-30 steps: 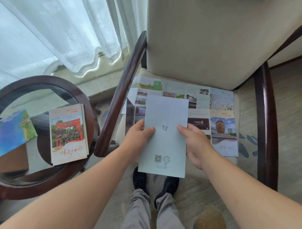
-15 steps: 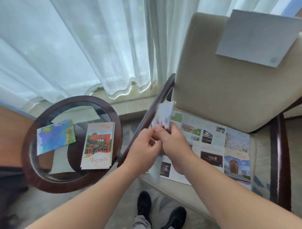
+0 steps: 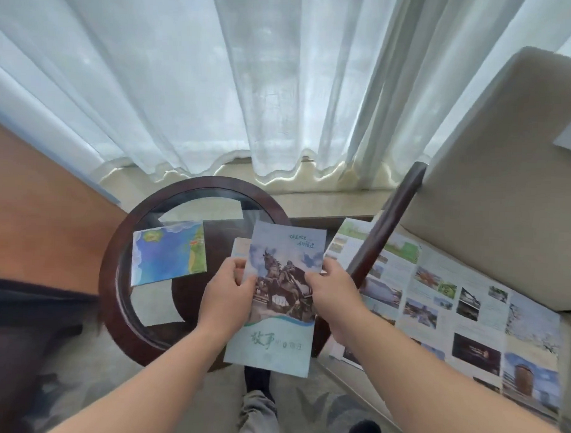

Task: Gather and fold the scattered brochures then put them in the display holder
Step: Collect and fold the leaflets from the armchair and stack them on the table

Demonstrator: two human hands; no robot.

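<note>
Carrying a folded brochure [image 3: 281,300] across to the round tabletop [image 3: 114,268].
The left hand [image 3: 226,298] and right hand [image 3: 336,299] pinch its side edges, fingers [image 3: 235,268] curled round the paper. It was over the chair [image 3: 505,191] a second ago with its back showing, and is now cover-up above the tabletop's right side. This fold looks finished. The map brochure [image 3: 169,254] lies left, and the unfolded brochure [image 3: 462,306] waits right.

A folded brochure [image 3: 282,313] is being held above the right part of the round glass table [image 3: 108,291], its side edges being pinched by the left hand [image 3: 226,298] and the right hand [image 3: 335,294]. A blue map leaflet [image 3: 168,254] is being carried on the table's glass. An unfolded brochure [image 3: 452,303] is being borne by the chair [image 3: 504,207] right of the table.
</note>
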